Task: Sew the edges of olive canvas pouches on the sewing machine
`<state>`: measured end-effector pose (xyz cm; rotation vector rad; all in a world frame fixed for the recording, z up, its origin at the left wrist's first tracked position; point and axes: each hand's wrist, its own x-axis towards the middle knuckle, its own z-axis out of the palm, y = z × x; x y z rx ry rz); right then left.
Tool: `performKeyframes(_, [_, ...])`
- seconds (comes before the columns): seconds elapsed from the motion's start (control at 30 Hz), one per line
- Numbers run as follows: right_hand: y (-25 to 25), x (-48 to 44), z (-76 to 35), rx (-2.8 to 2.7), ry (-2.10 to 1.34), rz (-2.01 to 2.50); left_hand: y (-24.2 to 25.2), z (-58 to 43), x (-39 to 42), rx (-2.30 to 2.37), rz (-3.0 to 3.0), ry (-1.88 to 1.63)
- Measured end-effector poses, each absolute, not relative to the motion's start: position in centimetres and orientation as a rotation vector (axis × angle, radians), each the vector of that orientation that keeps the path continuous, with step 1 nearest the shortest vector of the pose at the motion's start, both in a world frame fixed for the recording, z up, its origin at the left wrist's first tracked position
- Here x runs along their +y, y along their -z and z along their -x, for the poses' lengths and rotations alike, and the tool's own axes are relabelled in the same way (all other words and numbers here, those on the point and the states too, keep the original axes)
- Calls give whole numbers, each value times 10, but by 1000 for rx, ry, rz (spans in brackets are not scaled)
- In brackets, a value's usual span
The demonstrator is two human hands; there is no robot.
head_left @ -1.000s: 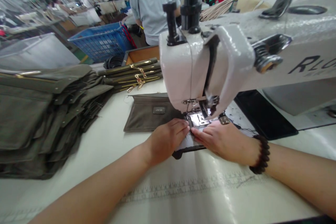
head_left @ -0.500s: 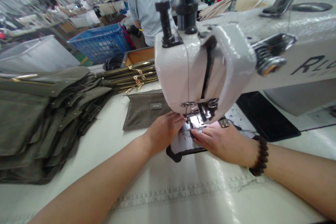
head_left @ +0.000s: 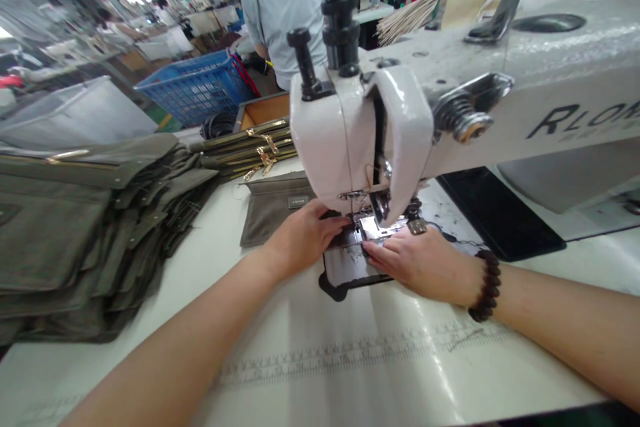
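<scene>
An olive fabric panel with a small label lies on the worktable and runs under the head of a white sewing machine. My left hand is closed on the panel's near right part, its fingertips beside the presser foot. To the right, my right hand, with a wide ring and a dark bead bracelet, rests on the metal needle plate. Its fingers are stretched out, tips just in front of the foot, and I see nothing held in them. The machine head hides the panel's right end.
A pile of olive fabric pieces spreads over the left of the table. Behind the panel lie stacked zippered pieces. A black phone-like slab lies under the machine arm. A blue crate and a person are beyond.
The view has shifted slightly, so the machine appears a little further left. My left hand's thumb and fingers have spread a little around the fabric edge. My right hand stays on the plate.
</scene>
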<state>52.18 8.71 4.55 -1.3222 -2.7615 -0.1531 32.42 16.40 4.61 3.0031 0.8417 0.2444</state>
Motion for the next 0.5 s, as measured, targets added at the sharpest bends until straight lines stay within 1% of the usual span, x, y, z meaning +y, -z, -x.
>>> performKeyframes(0.13, [-45, 87, -523, -2774, 158, 1304, -59, -318, 158, 830, -3049, 86])
performKeyframes(0.23, [-43, 88, -525, -2764, 190, 1283, -65, -323, 144, 839, -3065, 243])
performKeyframes(0.37, [-41, 89, -526, -2756, 196, 1251, -71, -334, 129, 931, -2977, 398])
performKeyframes(0.5, [-42, 90, -526, -2766, 173, 1236, -75, -341, 121, 975, -2934, 443])
